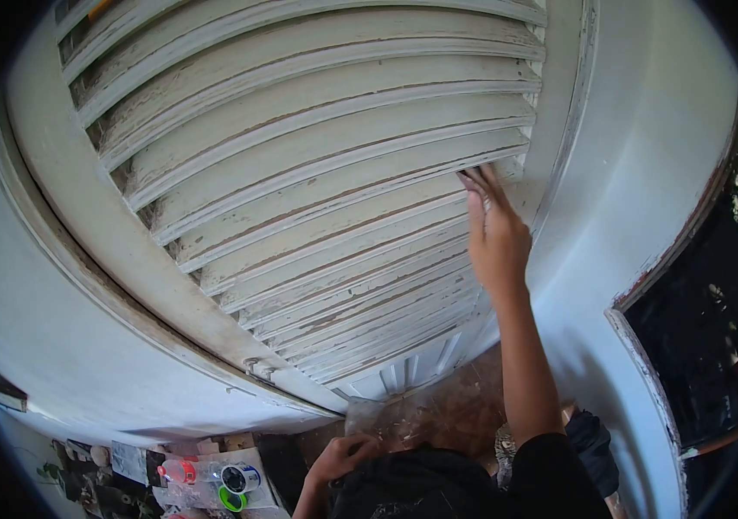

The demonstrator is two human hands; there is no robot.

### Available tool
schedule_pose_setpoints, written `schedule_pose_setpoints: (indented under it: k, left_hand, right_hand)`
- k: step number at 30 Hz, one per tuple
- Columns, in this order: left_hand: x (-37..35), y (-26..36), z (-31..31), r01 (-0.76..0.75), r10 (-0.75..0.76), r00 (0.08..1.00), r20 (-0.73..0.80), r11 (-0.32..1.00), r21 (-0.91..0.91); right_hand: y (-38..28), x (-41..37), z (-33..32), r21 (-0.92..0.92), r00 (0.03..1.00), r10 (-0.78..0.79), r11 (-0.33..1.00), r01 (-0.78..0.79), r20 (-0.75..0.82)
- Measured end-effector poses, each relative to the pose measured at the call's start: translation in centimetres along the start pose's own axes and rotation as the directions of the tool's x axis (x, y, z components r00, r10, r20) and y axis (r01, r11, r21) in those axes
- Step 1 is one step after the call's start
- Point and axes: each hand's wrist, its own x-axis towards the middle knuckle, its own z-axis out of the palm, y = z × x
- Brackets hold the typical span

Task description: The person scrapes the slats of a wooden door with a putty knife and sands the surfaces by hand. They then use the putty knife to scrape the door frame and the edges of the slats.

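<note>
Reaching up toward 1 o'clock with the right hand (497, 242), fingers (483, 195) straight and close together, tips laid on a small dark piece (473, 177) against the edge of one slat (326, 156). Pressing flat rather than clenching; cannot tell whether gripping that piece or only pushing on it, nor what it is. Facing a louvered door (213, 95) with cream, worn and flaking paint, filling the view from 10 to 1 o'clock, with the touched slat near its right stile (559, 104).

Keeping the left hand (345, 454) low at 6 o'clock, fingers curled inward, just beside dark clothing (421, 484). Cannot tell whether holding anything there.

Looking down past the door's foot onto a brownish floor (451, 406) at 6 o'clock. Seeing a small metal fitting (261, 368) on the door's lower frame at 7 o'clock. Seeing clutter lower at 7 o'clock: a clear bottle (200, 471) with a red cap, a roll (239, 477) just beside it, and a green ring (232, 499) below that. Finding a pale wall (646, 130) at 2 o'clock and a dark opening (706, 346) at 4 o'clock, edged with chipped paint.
</note>
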Motion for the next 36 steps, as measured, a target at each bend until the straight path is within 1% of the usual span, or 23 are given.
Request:
schedule_pose_setpoints:
  k: [1, 2, 4, 8, 10, 11, 13, 14, 16, 17, 18, 20, 21, 22, 24, 25, 28, 30, 31, 32, 34, 35, 36]
  left_hand:
    - [-0.8, -0.2, -0.3, 0.126, -0.130, 0.989, -0.068, 0.990, -0.059]
    - [-1.1, -1.3, -0.3, 0.123, -0.126, 0.990, -0.063, 0.991, -0.049]
    - [-1.2, -3.5, -0.2, 0.107, -0.136, 0.983, -0.126, 0.970, -0.216]
    - [0.4, -2.0, 1.1, 0.062, -0.084, 0.990, -0.113, 0.980, -0.189]
    - [1.4, -0.3, 1.7, 0.129, -0.131, 0.991, -0.004, 0.979, -0.157]
    - [1.8, -0.1, 2.0, 0.130, -0.132, 0.991, 0.001, 0.979, -0.159]
    - [2.9, -0.2, 2.6, -0.004, 0.003, 0.998, 0.060, 1.000, 0.018]
    - [3.1, -0.3, 2.7, -0.007, 0.006, 0.998, 0.057, 1.000, 0.015]
    - [3.3, -0.7, 3.1, -0.080, 0.076, 0.995, 0.071, 0.995, 0.057]
    - [3.5, -0.8, 3.3, -0.084, 0.081, 0.995, 0.066, 0.995, 0.052]
    - [3.7, -0.9, 3.5, -0.080, 0.078, 0.996, 0.052, 0.996, 0.032]
    - [4.0, -1.5, 4.0, -0.075, 0.074, 0.996, 0.040, 0.997, 0.007]
    - [4.5, -2.0, 4.3, -0.089, 0.088, 0.994, 0.065, 0.996, 0.020]
    - [4.9, -2.4, 4.7, -0.103, 0.099, 0.991, 0.090, 0.994, 0.034]
    - [5.1, -0.2, 4.9, -0.117, 0.112, 0.987, 0.116, 0.992, 0.039]
    - [5.2, 0.6, 4.6, -0.136, 0.128, 0.982, 0.141, 0.990, 0.049]
    - [5.7, 0.9, 4.5, -0.178, 0.167, 0.976, 0.139, 0.981, 0.077]
    - [5.9, 1.2, 4.6, -0.181, 0.170, 0.979, 0.115, 0.979, 0.092]
    - [6.0, 1.4, 4.7, -0.178, 0.167, 0.981, 0.099, 0.977, 0.115]
    - [6.3, 1.6, 5.1, -0.182, 0.172, 0.980, 0.096, 0.977, 0.111]
    - [6.4, 2.0, 5.5, -0.147, 0.136, 0.979, 0.152, 0.987, 0.067]
    - [6.4, 2.2, 5.5, -0.144, 0.131, 0.979, 0.156, 0.987, 0.075]
    - [6.7, 2.5, 5.5, -0.200, 0.182, 0.960, 0.213, 0.978, 0.066]
  right_hand:
    - [0.3, -0.4, 0.4, -0.004, 1.000, 0.006, 1.000, -0.006, -0.008]
    - [-0.1, -0.4, 0.7, -0.020, 0.999, 0.032, 0.999, -0.032, -0.034]
    - [-0.2, -0.5, 0.8, -0.043, 0.996, 0.061, 0.997, -0.064, -0.069]
    - [1.2, -0.8, 0.7, -0.012, 0.999, 0.031, 0.999, -0.031, 0.016]
    - [2.3, -0.7, 0.3, 0.042, 0.996, -0.047, 0.998, 0.044, 0.081]
    - [3.1, -0.4, -0.3, 0.037, 0.995, -0.046, 0.998, 0.043, 0.083]
    - [4.8, 0.5, -1.7, 0.031, 0.970, -0.162, 0.987, 0.159, 0.180]
    - [6.0, 0.8, -2.1, 0.032, 0.969, -0.167, 0.986, 0.164, 0.180]
    - [8.0, 1.2, -2.3, -0.035, 0.983, -0.099, 0.994, 0.106, 0.158]
    - [7.6, 1.0, -2.2, 0.060, 0.981, 0.003, 0.998, -0.015, 0.196]
    - [7.1, 0.8, -1.5, 0.062, 0.980, -0.004, 0.998, -0.008, 0.197]
    - [5.5, 0.1, 0.3, 0.168, 0.998, -0.067, 0.983, 0.069, -0.015]
    - [4.3, -0.5, 0.4, 0.310, 0.993, -0.004, 0.950, -0.032, 0.117]
    - [3.2, -0.5, 0.6, 0.283, 0.987, -0.152, 0.950, 0.131, 0.055]
    - [4.4, -0.3, -0.4, 0.209, 0.974, -0.114, 0.975, 0.072, 0.196]
    - [5.3, 0.0, -0.7, 0.207, 0.975, -0.109, 0.976, 0.068, 0.195]
    - [6.8, 0.8, -0.6, 0.096, 0.987, -0.091, 0.992, 0.079, 0.130]
    - [6.0, 0.3, 1.2, 0.012, 0.995, -0.072, 0.997, 0.073, -0.070]
    - [5.2, 0.2, 1.5, 0.112, 0.991, -0.101, 0.988, 0.111, -0.087]
    - [5.2, 0.3, 1.0, 0.112, 0.990, -0.108, 0.987, 0.117, -0.087]
    - [4.9, 0.3, 0.0, 0.114, 0.974, -0.210, 0.973, 0.199, 0.087]
    - [4.7, 1.4, -2.1, 0.066, 0.956, -0.120, 0.992, 0.106, 0.270]
    - [5.8, 1.7, -2.3, 0.065, 0.957, -0.117, 0.992, 0.104, 0.265]
